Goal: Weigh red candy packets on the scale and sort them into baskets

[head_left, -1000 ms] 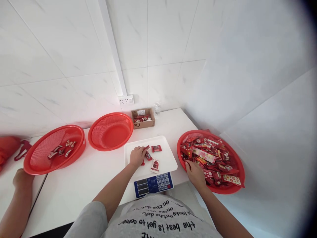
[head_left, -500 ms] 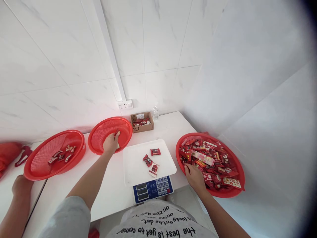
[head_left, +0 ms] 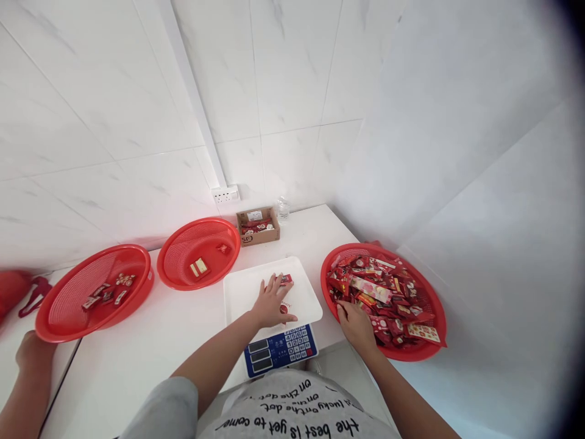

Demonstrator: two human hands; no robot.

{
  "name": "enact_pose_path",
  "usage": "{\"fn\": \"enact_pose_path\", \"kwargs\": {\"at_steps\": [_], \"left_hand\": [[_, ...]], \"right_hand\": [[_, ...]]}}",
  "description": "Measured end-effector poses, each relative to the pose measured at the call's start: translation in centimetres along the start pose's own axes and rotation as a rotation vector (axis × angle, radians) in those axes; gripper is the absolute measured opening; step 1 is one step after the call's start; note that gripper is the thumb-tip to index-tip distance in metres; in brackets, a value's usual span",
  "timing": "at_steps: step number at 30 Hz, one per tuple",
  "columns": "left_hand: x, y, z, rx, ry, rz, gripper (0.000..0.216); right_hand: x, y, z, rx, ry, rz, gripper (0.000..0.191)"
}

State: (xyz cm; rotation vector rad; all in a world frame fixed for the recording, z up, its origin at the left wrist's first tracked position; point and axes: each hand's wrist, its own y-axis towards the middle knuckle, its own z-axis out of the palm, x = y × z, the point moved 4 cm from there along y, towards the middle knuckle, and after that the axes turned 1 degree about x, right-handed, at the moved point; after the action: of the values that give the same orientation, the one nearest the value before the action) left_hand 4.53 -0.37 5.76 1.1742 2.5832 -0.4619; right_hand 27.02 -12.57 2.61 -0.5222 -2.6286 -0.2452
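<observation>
My left hand (head_left: 270, 303) hovers over or rests on the white tray (head_left: 237, 292) of a scale, palm down with fingers spread. Past its fingertips shows a red wrapped candy (head_left: 286, 280), and a candy packet (head_left: 284, 309) is partly covered by the hand. At the right, my right hand (head_left: 355, 326) is closed over the near left rim of a red basket (head_left: 441, 305) heaped with red candy packets (head_left: 372, 289). Its fingertips are partly hidden among the packets.
A middle red basket (head_left: 171, 241) holds a cream packet (head_left: 198, 267) and a red candy (head_left: 223, 249). Another person's hand (head_left: 34, 353) touches the left basket (head_left: 55, 305), which contains several candies. Behind the scale keypad (head_left: 297, 344) stand a cardboard box (head_left: 258, 227) and clear plastic (head_left: 283, 210).
My left hand has moved right from the middle basket to the scale tray. A cream packet and a red candy now show in that basket. My right hand stays at the right basket's rim.
</observation>
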Motion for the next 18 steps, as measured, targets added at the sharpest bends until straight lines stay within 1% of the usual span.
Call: {"fn": "enact_pose_path", "kwargs": {"at_steps": [1,3,5,7,10,13,16,18], "left_hand": [[-0.4,0.4,0.3,-0.001,0.013,-0.025,0.096],[-0.7,0.8,0.4,-0.049,0.047,-0.055,0.08],[-0.5,0.9,0.1,-0.101,0.073,-0.049,0.059],[-0.1,0.7,-0.2,-0.114,0.081,-0.055,0.046],[0.7,0.5,-0.4,-0.096,0.08,-0.124,0.034],[1.5,0.4,-0.7,-0.115,0.07,-0.209,0.028],[3.0,0.4,-2.3,-0.17,0.063,-0.299,0.026],[4.6,0.2,-4.5,-0.216,0.071,-0.358,0.026]], "right_hand": [[0.0,0.0,0.0,0.001,0.004,-0.002,0.039],[-0.2,0.0,0.2,0.008,0.014,-0.01,0.04],[-0.4,0.0,0.4,0.013,0.017,-0.016,0.04],[-0.8,0.0,0.7,0.009,0.017,-0.017,0.04],[-1.0,0.1,0.9,-0.001,0.02,-0.023,0.04],[-1.1,0.1,1.0,-0.016,0.022,-0.031,0.039],[-1.1,0.1,1.1,-0.03,0.02,-0.037,0.039],[-1.2,0.1,1.2,-0.025,0.015,-0.03,0.04]]}}
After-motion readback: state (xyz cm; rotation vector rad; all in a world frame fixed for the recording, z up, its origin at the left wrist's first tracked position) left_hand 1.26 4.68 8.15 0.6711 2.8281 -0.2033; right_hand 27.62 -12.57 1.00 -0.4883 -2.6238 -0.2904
